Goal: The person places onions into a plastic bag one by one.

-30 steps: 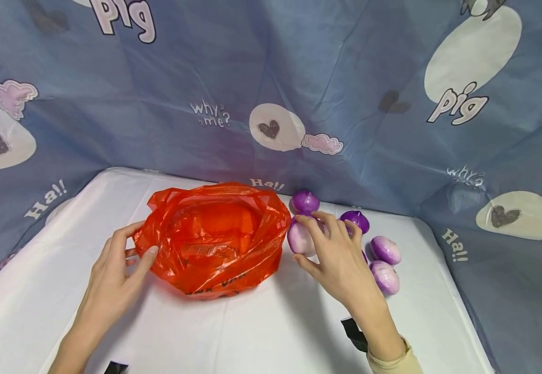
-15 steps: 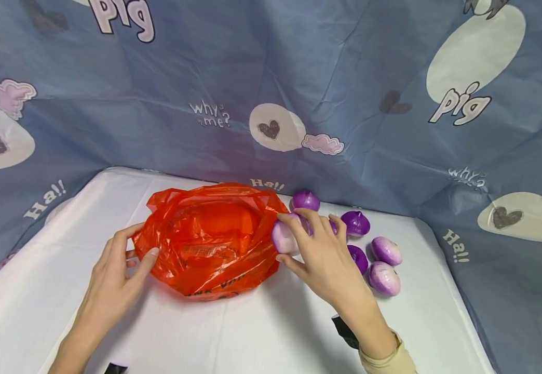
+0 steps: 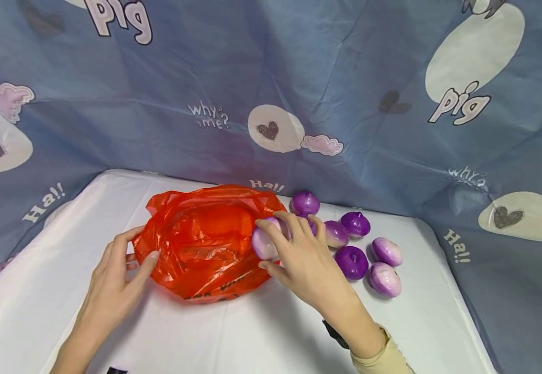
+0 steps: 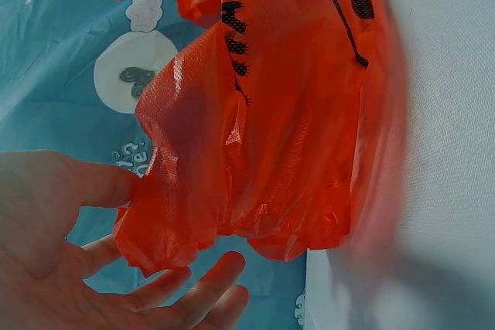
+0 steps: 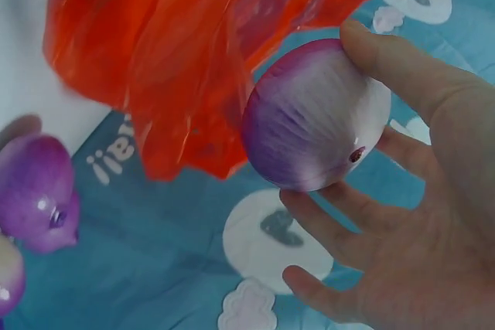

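Head view: the right grip [image 3: 305, 262] pinched an onion [image 3: 265, 245] at its fingertips, the onion's pale side toward the red bag [image 3: 215, 246], at the bag's right rim. The right wrist view showed the thumb on one side of the onion, fingers on the other, palm apart from it; whether it touched the plastic, I could not tell. The left grip [image 3: 118, 280] pinched the bag's left edge between thumb and fingers. The other onions [image 3: 351, 263] sat on the desk [image 3: 196, 337], right of the bag.
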Tool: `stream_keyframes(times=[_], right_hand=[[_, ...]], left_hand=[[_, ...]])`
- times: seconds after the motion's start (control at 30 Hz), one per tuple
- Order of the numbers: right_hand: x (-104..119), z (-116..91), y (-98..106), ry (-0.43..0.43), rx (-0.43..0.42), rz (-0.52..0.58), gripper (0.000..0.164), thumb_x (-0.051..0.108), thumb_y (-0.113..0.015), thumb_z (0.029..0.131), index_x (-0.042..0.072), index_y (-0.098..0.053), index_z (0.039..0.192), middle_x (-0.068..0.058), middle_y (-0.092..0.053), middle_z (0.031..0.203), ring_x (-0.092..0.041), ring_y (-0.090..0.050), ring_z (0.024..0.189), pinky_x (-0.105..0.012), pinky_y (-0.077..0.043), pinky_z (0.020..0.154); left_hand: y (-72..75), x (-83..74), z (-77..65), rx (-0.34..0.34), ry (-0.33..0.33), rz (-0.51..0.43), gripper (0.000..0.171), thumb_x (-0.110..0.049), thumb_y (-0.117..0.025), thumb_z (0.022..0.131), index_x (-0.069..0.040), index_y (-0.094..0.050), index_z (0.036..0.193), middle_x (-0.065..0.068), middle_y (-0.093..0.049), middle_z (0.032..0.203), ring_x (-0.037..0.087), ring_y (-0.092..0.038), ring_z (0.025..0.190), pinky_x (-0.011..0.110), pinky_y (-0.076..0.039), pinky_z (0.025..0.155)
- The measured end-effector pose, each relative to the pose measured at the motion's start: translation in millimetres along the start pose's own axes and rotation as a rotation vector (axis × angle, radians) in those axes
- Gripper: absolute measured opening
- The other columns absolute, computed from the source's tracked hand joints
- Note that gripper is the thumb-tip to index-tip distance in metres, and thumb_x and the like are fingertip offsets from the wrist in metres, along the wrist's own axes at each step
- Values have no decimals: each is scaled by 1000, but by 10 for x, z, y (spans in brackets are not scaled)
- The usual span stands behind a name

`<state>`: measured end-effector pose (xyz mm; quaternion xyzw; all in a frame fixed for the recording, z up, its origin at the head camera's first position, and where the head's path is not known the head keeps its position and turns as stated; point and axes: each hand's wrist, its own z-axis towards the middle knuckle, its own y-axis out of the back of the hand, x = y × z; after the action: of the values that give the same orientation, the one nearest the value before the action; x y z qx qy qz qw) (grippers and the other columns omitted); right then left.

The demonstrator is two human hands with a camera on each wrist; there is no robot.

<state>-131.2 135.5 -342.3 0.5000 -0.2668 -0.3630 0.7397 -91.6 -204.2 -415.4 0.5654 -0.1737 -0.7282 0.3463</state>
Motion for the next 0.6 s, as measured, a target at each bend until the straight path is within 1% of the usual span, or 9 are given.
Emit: stream_keyframes(times=[0.17, 0.23, 0.47, 0.53, 0.57, 0.6], right_hand=[[126, 43, -60, 37, 16, 13, 74, 44, -90, 87, 28, -52, 149, -10, -58, 147, -31, -60, 135, -63, -39, 118], [168, 66, -84, 49, 22, 18, 74, 44, -90, 88, 28, -52, 150, -10, -58, 148, -31, -59, 136, -62, -39, 118], [271, 130, -170, 71, 31, 2, 74, 46, -88, 89, 28, -52, 151, -10, -58, 149, -29, -59, 136, -60, -41, 118], [294, 140, -193, 76, 36, -2, 74, 46, -88, 89, 28, -52, 151, -10, -58, 150, -29, -60, 137, -60, -42, 118], [304, 146, -204, 78, 40, -1, 74, 47, -88, 89, 28, -52, 151, -10, -57, 150, -29, -59, 137, -60, -41, 118], [313, 151, -213, 79, 45, 0, 75, 47, -88, 89, 29, -51, 152, -9, -57, 151, -29, -59, 138, -59, -41, 118]], left_hand=[[-15, 7, -22, -1, 2, 2, 62, -25, -71, 103, -17, -45, 159, 22, -57, 139, 39, -69, 104, -2, -38, 80], [-21, 4, -25, -7, 0, 3, 62, -25, -71, 103, -17, -45, 159, 22, -57, 139, 39, -69, 104, -4, -37, 81], [-30, -3, -18, -23, -2, -1, 64, -25, -72, 102, -18, -44, 159, 22, -57, 139, 38, -69, 103, -4, -37, 82], [-22, -4, -14, -32, -8, -2, 65, -24, -73, 102, -18, -44, 160, 22, -57, 139, 36, -69, 102, -4, -37, 82], [-18, -4, -13, -37, -11, 1, 65, -23, -73, 102, -18, -44, 160, 21, -58, 138, 32, -69, 101, -4, -38, 82], [-13, -2, -12, -40, -14, 4, 65, -23, -73, 102, -19, -45, 160, 21, -58, 138, 26, -69, 100, -3, -39, 82]])
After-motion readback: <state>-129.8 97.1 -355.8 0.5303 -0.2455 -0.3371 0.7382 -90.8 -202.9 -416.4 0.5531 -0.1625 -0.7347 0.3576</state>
